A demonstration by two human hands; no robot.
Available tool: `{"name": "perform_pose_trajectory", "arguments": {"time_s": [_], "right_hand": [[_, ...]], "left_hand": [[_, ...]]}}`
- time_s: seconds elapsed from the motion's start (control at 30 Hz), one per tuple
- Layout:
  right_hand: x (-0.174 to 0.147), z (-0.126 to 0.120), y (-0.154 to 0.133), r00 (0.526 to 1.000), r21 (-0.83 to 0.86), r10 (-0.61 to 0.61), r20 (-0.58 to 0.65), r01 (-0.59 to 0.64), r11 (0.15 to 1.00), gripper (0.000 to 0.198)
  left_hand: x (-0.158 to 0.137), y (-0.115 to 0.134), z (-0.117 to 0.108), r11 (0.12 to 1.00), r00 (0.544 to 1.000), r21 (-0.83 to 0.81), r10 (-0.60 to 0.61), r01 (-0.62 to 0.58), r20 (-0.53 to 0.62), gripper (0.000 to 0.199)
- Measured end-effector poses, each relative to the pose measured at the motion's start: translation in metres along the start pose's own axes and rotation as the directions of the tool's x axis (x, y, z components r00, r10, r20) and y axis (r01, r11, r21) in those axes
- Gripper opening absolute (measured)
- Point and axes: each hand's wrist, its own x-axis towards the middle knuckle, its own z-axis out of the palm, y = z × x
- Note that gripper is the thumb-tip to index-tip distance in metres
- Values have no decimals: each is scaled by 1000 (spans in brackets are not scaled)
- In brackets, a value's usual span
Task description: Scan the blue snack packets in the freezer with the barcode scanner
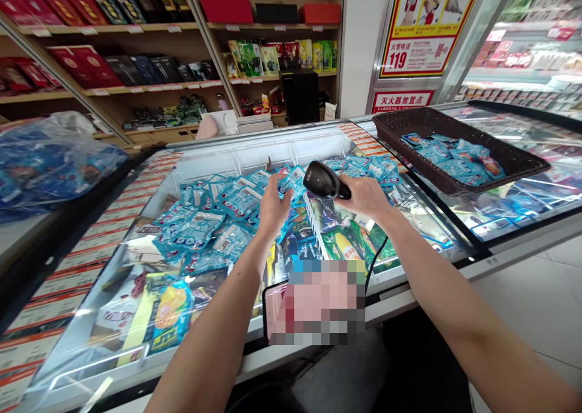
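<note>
My right hand [366, 198] is wrapped round the handle of a black barcode scanner [321, 181], its head turned left. A black cable [376, 258] hangs below that wrist. Close to the scanner's head, my left hand [274, 205] has a small blue snack packet [293, 181] between fingers and thumb; a pale label shows on it. Left of this hand a loose heap of similar blue packets [236, 198] spreads over the glass top of a chest freezer [304, 145]. More blue packets [375, 167] lie behind my right hand.
A brown wicker basket [459, 185] holding blue packets stands on the right. A bulky plastic bag [54, 161] sits at left. A phone [274, 313], partly blurred out, rests at the freezer's front edge. Stocked shelves [150, 88] stand behind.
</note>
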Motion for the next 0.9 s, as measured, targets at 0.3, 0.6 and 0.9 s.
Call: {"name": "perform_pose_trajectory", "arguments": {"time_s": [0.3,0.6,0.9], "right_hand": [[-1,2,0,999,15,-46,-13,46,999,30],[-1,1,-1,998,24,-68,-8,68,997,30],[0,2,-1,998,28,-70,12,69,997,32]], "left_hand": [[0,2,-1,998,999,48,34,-33,-5,33],[0,-1,1,996,999,75,48,-48,-9,35],[0,-5,1,997,999,63,39,-40,16,36]]}}
